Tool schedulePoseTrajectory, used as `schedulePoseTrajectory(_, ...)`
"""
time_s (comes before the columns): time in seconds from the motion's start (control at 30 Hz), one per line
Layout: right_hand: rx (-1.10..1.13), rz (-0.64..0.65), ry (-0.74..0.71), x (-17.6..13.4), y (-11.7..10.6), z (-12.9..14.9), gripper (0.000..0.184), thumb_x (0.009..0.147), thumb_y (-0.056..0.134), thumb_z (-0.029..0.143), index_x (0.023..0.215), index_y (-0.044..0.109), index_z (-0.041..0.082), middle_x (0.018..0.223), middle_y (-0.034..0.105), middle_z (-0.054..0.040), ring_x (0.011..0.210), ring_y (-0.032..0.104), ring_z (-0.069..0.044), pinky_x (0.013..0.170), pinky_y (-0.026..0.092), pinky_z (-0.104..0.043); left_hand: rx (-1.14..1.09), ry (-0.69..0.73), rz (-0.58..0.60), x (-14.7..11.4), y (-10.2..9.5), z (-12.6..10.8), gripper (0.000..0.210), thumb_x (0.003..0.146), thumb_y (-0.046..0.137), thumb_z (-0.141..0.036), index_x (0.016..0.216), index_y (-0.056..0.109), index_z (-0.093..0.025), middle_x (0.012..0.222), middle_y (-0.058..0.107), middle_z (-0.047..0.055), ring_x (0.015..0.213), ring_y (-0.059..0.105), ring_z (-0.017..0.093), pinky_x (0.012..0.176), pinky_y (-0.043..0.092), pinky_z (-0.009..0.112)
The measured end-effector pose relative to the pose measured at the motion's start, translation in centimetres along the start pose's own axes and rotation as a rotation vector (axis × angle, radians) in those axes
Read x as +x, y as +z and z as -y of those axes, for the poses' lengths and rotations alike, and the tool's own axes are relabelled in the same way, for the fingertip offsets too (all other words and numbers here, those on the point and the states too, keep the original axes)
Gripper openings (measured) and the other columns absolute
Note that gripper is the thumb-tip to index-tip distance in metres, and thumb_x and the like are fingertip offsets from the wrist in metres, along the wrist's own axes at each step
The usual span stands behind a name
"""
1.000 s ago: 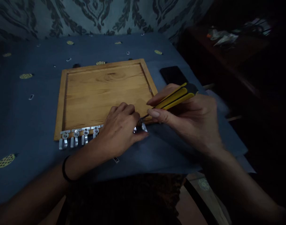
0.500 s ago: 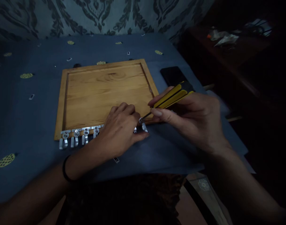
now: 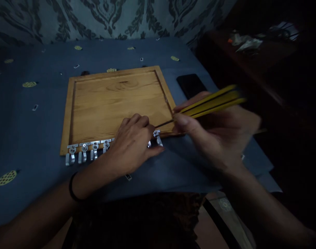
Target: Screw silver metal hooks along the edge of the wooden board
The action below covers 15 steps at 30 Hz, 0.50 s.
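Observation:
A wooden board [image 3: 116, 100] with a raised frame lies on the table. Along its near edge runs a row of silver metal hooks [image 3: 95, 148], its middle part covered by my left hand [image 3: 134, 143]. Those fingers curl over the hooks and the board's edge, the thumb stretched along the near side; exactly what they press is hidden. My right hand [image 3: 212, 128] is closed around a screwdriver [image 3: 209, 103] with a yellow and black handle. Its shaft slants down left, the tip by my left fingers, just above the rightmost hook [image 3: 158, 137].
A blue cloth [image 3: 44, 128] with yellow printed shapes covers the table. Beyond the board's right side lies a black phone-like object [image 3: 191, 84]. Crumpled plastic [image 3: 247, 43] sits on a dark surface at the upper right. A patterned fabric [image 3: 108, 19] rises behind the table.
My right hand has moved right with the screwdriver, whose handle now tilts lower. The tip has lifted off the rightmost hook. My left hand and the board have stayed in place.

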State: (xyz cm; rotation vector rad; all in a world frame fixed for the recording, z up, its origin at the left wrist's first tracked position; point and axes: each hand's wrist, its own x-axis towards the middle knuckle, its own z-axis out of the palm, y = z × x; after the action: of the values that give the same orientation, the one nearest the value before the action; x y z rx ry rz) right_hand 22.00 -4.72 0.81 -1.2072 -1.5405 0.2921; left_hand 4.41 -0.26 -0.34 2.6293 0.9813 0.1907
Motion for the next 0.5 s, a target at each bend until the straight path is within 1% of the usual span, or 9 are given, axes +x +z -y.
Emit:
schedulePoseTrajectory(0.07, 0.069, -0.138, 0.02, -0.04, -0.08, 0.32, 0.003, 0.086, 0.077, 0.029, 0.083, 0.077, 0.028, 0.079, 0.072, 0.0016, 0.057, 0.063, -0.015, 0.052, 0.053, -0.034, -0.009, -0.002, -0.001, 0.04, -0.08, -0.02, 0.03, 0.086, 0.077, -0.044, 0.096, 0.073, -0.015, 0.101, 0.066, 0.007, 0.105, 0.057, 0.028, 0.088, 0.045, 0.042)
schedulePoseTrajectory(0.1, 0.085, -0.172, 0.023, -0.02, -0.16, 0.43, 0.003, 0.086, 0.078, 0.03, 0.083, 0.078, 0.027, 0.078, 0.072, 0.0014, 0.053, 0.062, -0.014, 0.05, 0.052, -0.034, -0.012, -0.003, -0.002, 0.07, -0.11, -0.03, 0.03, 0.086, 0.078, -0.043, 0.096, 0.073, -0.015, 0.1, 0.066, 0.007, 0.104, 0.057, 0.028, 0.087, 0.045, 0.041)
schedulePoseTrajectory(0.13, 0.081, -0.176, 0.032, 0.0, -0.26, 0.48, 0.004, 0.085, 0.078, 0.031, 0.085, 0.078, 0.027, 0.077, 0.071, 0.0014, 0.052, 0.061, -0.014, 0.051, 0.053, -0.035, -0.011, -0.003, -0.003, 0.09, -0.14, -0.04, 0.03, 0.086, 0.078, -0.043, 0.095, 0.073, -0.015, 0.1, 0.066, 0.006, 0.104, 0.057, 0.028, 0.087, 0.045, 0.041)
schedulePoseTrajectory(0.23, -0.001, -0.063, 0.084, -0.03, -0.51, 0.34, 0.007, 0.084, 0.079, 0.034, 0.086, 0.076, 0.029, 0.074, 0.07, 0.0018, 0.059, 0.064, -0.017, 0.057, 0.054, -0.037, 0.001, -0.005, 0.001, 0.15, -0.2, -0.07, 0.033, 0.086, 0.077, -0.045, 0.097, 0.072, -0.015, 0.102, 0.066, 0.007, 0.105, 0.057, 0.029, 0.088, 0.044, 0.041)
schedulePoseTrajectory(0.33, -0.018, 0.042, 0.124, -0.26, -0.48, -0.03, 0.01, 0.084, 0.079, 0.037, 0.084, 0.072, 0.03, 0.071, 0.067, 0.0022, 0.062, 0.064, -0.019, 0.057, 0.053, -0.036, 0.007, -0.007, 0.017, 0.14, -0.26, -0.1, 0.034, 0.086, 0.077, -0.045, 0.098, 0.072, -0.014, 0.102, 0.065, 0.008, 0.105, 0.057, 0.029, 0.089, 0.044, 0.042)
schedulePoseTrajectory(0.5, -0.009, 0.038, 0.098, -0.48, -0.11, -0.35, 0.013, 0.083, 0.08, 0.04, 0.084, 0.072, 0.029, 0.073, 0.066, 0.0031, 0.062, 0.064, -0.017, 0.057, 0.051, -0.033, 0.013, -0.011, 0.018, 0.08, -0.38, -0.16, 0.033, 0.087, 0.076, -0.044, 0.101, 0.072, -0.015, 0.102, 0.065, 0.008, 0.105, 0.056, 0.028, 0.091, 0.044, 0.041)
